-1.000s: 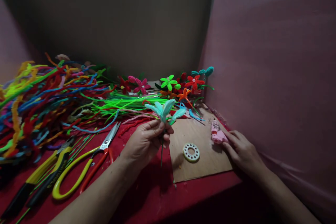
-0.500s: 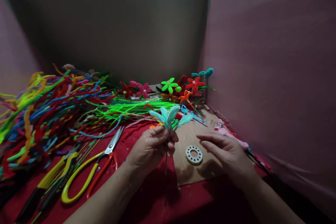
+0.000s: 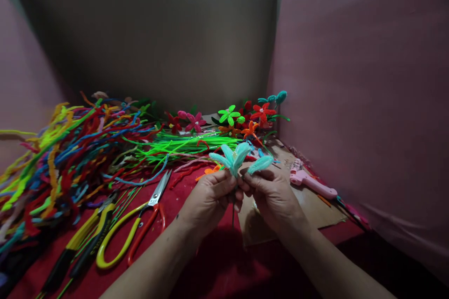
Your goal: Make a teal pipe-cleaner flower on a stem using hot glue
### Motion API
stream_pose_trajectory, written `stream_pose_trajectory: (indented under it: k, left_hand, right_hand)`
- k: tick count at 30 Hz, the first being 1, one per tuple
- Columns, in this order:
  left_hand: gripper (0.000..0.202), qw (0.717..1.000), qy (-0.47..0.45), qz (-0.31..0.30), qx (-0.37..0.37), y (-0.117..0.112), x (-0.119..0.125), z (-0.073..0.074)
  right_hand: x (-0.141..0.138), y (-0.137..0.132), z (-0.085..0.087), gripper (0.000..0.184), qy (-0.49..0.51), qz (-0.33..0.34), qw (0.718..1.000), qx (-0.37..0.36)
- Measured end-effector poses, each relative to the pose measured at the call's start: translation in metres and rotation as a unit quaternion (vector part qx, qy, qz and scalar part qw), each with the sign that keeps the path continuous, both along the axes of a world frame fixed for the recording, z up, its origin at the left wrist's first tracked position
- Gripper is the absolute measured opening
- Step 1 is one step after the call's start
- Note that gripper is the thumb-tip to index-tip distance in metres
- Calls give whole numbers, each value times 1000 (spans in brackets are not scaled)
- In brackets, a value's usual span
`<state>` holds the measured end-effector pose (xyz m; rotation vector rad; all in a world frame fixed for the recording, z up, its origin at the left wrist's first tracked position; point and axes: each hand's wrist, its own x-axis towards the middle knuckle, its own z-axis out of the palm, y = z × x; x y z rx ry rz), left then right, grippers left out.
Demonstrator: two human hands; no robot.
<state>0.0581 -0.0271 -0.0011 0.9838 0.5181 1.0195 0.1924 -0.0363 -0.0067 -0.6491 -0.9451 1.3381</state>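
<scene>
**Head view.** All places are given from the scissors (image 3: 140,224).

- **Flower** (image 3: 233,156): pale blue, made of fuzzy wire. It is held off the table (image 3: 217,266), right of the scissors and higher. Its long axis is near upright, with the petals up and away from me and the thin stem running down between the hands.
- **Left hand** (image 3: 210,196): grip closed on the stem just under the petals.
- **Right hand** (image 3: 271,194): further right, grip pinched narrow on the side petal.
- **Handling, my judgement:** very light, soft pile over bendable wire, not slippery. The petals deform easily, so I would hold the stem at the neck, never the petal tips.
- **Glue gun** (image 3: 312,182): far right, lying on cardboard (image 3: 315,205).
- **Loose pipe cleaners** (image 3: 70,159): behind and left.
</scene>
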Motion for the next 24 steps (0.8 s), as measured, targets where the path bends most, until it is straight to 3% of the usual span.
stream_pose_trajectory:
  k: [5, 9, 13, 19, 24]
  left_hand:
    - [19, 993, 82, 77, 39, -1, -1, 6]
    - [16, 973, 154, 161, 62, -7, 1, 13]
    - [16, 959, 177, 210, 74, -14, 5, 19]
    - [10, 959, 168, 214, 77, -16, 6, 20]
    - [8, 968, 163, 182, 60, -10, 1, 17]
  right_hand:
    - [12, -8, 9, 6, -112, -131, 983, 70]
    - [11, -19, 19, 7, -215, -135, 963, 93]
    - [2, -20, 22, 11, -249, -145, 951, 114]
    - [-3, -15, 20, 7, -231, -128, 958, 114]
    - [-3, -12, 23, 9, -215, -106, 965, 106]
